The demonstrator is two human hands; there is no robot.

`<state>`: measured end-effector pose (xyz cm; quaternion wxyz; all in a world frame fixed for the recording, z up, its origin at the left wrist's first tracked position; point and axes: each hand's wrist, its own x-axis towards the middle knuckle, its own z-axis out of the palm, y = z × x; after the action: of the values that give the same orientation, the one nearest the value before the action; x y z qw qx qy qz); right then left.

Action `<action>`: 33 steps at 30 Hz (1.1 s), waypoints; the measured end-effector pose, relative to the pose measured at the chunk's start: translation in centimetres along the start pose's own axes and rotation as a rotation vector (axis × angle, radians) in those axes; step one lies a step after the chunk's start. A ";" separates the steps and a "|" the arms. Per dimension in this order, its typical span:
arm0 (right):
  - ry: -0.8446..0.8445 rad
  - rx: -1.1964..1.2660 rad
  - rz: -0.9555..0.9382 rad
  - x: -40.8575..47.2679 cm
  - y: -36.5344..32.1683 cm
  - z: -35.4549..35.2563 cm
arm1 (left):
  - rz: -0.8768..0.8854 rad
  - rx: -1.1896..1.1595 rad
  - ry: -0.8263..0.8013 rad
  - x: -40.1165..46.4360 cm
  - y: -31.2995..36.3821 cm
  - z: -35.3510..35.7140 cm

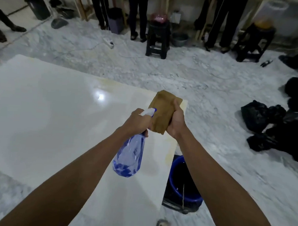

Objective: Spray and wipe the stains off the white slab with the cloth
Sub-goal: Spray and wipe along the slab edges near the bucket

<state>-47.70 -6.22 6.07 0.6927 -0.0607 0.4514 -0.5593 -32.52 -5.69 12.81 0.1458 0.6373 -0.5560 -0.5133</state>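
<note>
Fingers (145,120) of the left hand (138,121) are wrapping the spray bottle (129,158), nozzle aiming at the yellowish stains (110,83) along the slab (40,106) edge. Right hand (176,120) is gripping the folded cloth (162,112) above that corner, seemingly readying a wipe.

The white slab (44,124) lies flat and glossy, showing a bright light reflection and yellowish stains (110,83) along its far edge and right edge. It sits over a grey-veined marble floor (207,81). Just beside the slab's right edge, a blue bucket (184,183) stands on the floor. Further right of the slab, black plastic bags (275,124) lie heaped. Beyond the slab's far edge, a white power strip (109,42) with its cord, two black stools (158,38) and a grey basin (179,39) rest on the floor.
</note>
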 end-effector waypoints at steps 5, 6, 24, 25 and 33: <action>0.121 0.066 -0.071 1.9 -0.7 -0.7 | 0.006 0.040 -0.124 4.1 1.4 -0.3; 0.141 0.073 -0.078 2.1 -0.7 -1.1 | 0.009 0.057 -0.144 4.9 1.5 -0.3; 0.543 -1.688 -0.595 18.9 -5.2 -9.1 | 0.222 0.064 -0.218 17.0 0.1 0.9; 0.544 -1.866 -0.524 22.0 -5.4 -9.7 | 0.225 0.051 -0.209 18.0 -0.5 1.3; 0.427 -2.037 -0.361 26.0 -1.2 -11.4 | 0.179 0.024 -0.217 21.6 -4.5 1.7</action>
<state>-57.32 -23.41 -14.44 0.1274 -0.5800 0.8046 -0.0100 -34.50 -21.99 -1.95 0.1223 0.5278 -0.6292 -0.5573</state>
